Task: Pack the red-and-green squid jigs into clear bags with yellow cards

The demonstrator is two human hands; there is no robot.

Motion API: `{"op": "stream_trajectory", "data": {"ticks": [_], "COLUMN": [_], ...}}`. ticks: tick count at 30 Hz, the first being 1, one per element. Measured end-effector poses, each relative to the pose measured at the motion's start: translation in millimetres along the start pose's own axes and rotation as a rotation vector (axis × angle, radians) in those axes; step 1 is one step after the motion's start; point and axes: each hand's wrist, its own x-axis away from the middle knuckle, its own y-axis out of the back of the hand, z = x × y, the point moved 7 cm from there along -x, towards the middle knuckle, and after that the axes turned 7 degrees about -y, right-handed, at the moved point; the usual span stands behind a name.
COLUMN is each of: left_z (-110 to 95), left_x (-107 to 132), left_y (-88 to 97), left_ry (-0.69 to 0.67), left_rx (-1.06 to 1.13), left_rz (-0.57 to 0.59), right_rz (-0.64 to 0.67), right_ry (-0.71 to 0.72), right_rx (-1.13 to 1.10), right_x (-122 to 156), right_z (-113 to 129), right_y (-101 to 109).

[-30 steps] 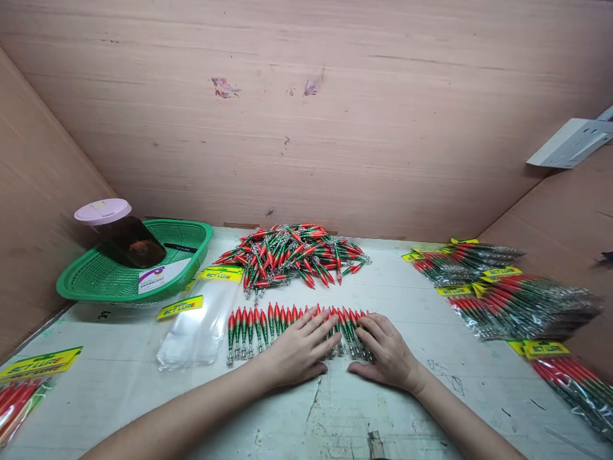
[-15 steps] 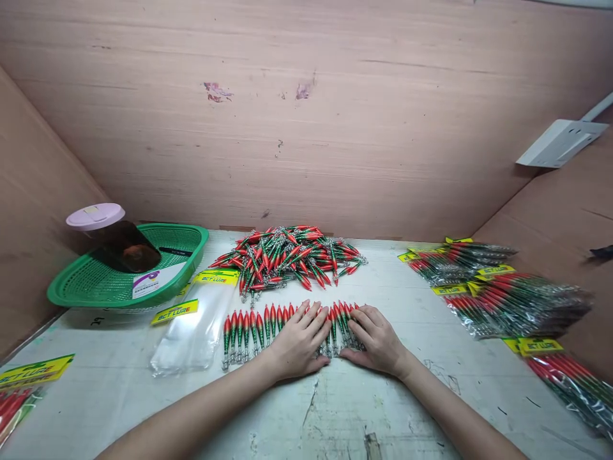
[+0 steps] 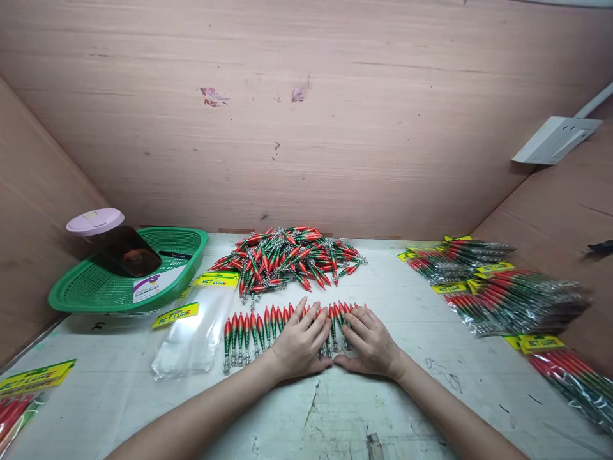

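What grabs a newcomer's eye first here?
The red-and-green lure pile at back centre. Nearer, the left grip and right grip partly cover a lure row. Back left, a pink-lidded container sits in a green basket.

Glossy lures (image 3: 274,322), shiny metal hooks (image 3: 227,365)
Smooth clear plastic bags (image 3: 189,351) and a plastic basket (image 3: 90,303) lie left of the lures; a matt, wood-grained wall (image 3: 345,166) stands behind them, a scuffed tabletop (image 3: 349,409) beneath.
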Motion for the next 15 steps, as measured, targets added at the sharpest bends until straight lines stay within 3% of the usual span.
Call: {"op": "stream_trajectory", "data": {"ticks": [5, 8, 12, 15], "left_z": [-2.8, -0.8, 4.2, 3.7], "left_x": [1.2, 5.2, 10.1, 9.7], "left_y": [4.2, 6.7, 4.7, 3.1], "left_ry": [-0.042, 0.013, 0.127, 0.134], "left_rx": [0.091, 0.149, 0.188, 0.202], "left_rz": [0.083, 0.103, 0.088, 0.078], "right_rz": [0.003, 0.020, 0.054, 0.071], "right_ry": [0.040, 0.052, -0.025, -0.083], "right_rx": [-0.052, -0.082, -0.075, -0.069], "right_x": [0.8, 0.2, -4.1, -6.3], "right_z": [11.3, 23.3, 32.2, 33.1], "right_y": [1.8, 2.0, -1.9, -4.7]}}
